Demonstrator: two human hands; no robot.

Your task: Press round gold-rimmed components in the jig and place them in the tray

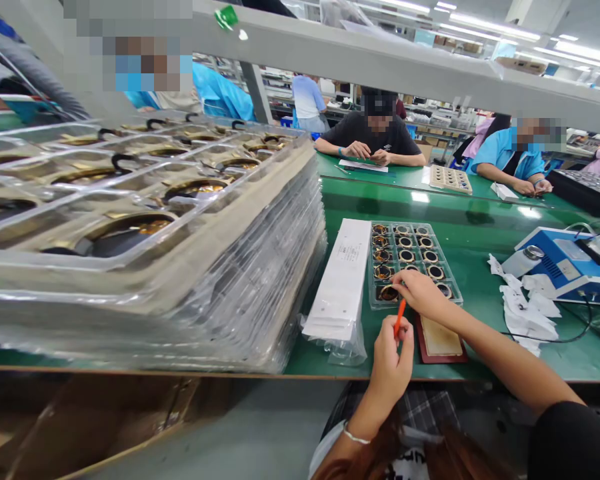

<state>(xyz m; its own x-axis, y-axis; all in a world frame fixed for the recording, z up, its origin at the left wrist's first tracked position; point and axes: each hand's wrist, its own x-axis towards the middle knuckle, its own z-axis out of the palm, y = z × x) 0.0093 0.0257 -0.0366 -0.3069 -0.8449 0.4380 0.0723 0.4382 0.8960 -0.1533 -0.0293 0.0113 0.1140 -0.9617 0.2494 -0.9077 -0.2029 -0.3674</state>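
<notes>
L hand [390, 357] grip pinching 1 orange tool [399, 317]; R hand [421, 293] on 1 tray [416, 224], approx 15 rings [407, 255], grip state unclear

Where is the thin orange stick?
Head view, centre: the thin orange stick is in the left hand, beneath the right hand at the clear plastic tray.

One clear plastic compartment tray [414, 225], three columns of round gold-and-black rings [407, 255]. Left of it, one stack of white cardboard strips [343, 280]; right, one blue box-shaped machine [565, 263]. At its near edge: left hand [391, 360], right hand [421, 293], one slim orange stick [400, 315].
</notes>
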